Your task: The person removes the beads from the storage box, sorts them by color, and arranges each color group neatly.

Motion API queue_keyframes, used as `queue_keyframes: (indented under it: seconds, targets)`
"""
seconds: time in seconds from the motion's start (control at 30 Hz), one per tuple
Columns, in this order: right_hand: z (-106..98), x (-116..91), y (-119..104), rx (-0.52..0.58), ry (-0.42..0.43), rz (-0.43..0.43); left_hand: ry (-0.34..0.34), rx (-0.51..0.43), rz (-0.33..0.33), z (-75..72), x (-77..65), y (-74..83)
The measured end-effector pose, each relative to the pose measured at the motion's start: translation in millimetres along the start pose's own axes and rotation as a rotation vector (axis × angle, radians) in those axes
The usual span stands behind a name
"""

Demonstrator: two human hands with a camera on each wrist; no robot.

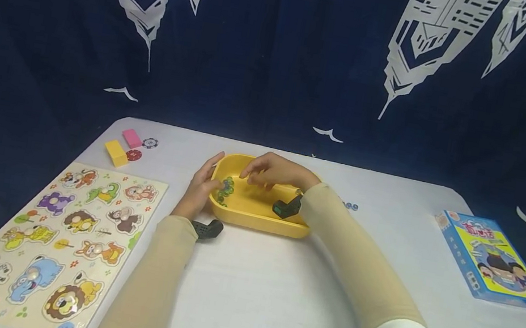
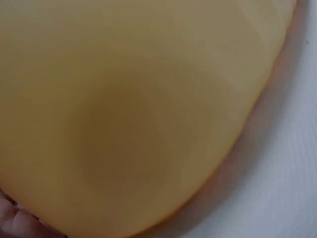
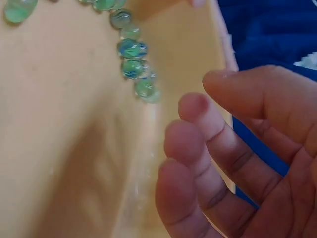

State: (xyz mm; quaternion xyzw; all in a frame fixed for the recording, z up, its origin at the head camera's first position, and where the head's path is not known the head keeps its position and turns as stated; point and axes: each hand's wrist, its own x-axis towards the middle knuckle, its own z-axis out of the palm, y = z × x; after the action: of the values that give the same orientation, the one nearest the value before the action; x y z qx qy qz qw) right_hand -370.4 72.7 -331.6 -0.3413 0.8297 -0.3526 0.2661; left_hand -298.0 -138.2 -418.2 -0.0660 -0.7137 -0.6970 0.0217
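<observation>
A yellow plastic tray stands on the table with several clear green-and-blue glass marbles gathered along its left side. My left hand grips the tray's left rim, thumb over the edge and fingers along the outside. The tray's wall fills most of the left wrist view, leaving just a fingertip at the corner. Over the tray's far part hovers my right hand, its fingers loosely bent and holding nothing. In the right wrist view its thumb and fingertips are apart, beside the row of marbles.
An animal puzzle board lies at the left. Behind it are a yellow block, a pink block and two round chips. A few marbles sit right of the tray; a blue-and-yellow box lies far right.
</observation>
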Motion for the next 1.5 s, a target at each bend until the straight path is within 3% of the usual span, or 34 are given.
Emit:
queue_keyframes:
  seconds: [0.23, 0.4, 0.47, 0.63, 0.87, 1.1, 1.27, 1.5]
  targets:
    - [10.3, 22.0, 2.4, 0.034, -0.126, 0.018, -0.032, -0.019, 0.001, -0.4, 1.1, -0.6]
    - [14.4, 28.0, 5.6, -0.003, -0.169, 0.010, -0.066, -0.029, 0.000, 2.4, -8.8, 21.7]
    - [16.1, 29.0, 5.7, -0.032, -0.166, 0.008, -0.065, -0.024, 0.011, 3.1, -8.6, 20.5]
    - [18.9, 31.7, 8.8, -0.059, -0.139, -0.002, -0.044, -0.015, 0.034, 2.5, 2.4, -0.5]
    - [20.2, 35.8, 11.5, -0.029, -0.115, 0.022, -0.027, 0.011, 0.058, 1.9, 2.2, -0.7]
    - [21.7, 39.8, 13.6, -0.039, -0.104, -0.019, -0.011, 0.023, 0.045, 0.0, 1.9, -0.5]
    - [20.1, 41.6, 18.6, 0.003, -0.101, -0.001, -0.011, 0.022, 0.044, -1.4, 2.2, -1.4]
    - [7.2, 29.4, 8.4, 0.059, -0.071, 0.039, 0.004, 0.026, 0.044, -1.9, 2.4, -1.4]
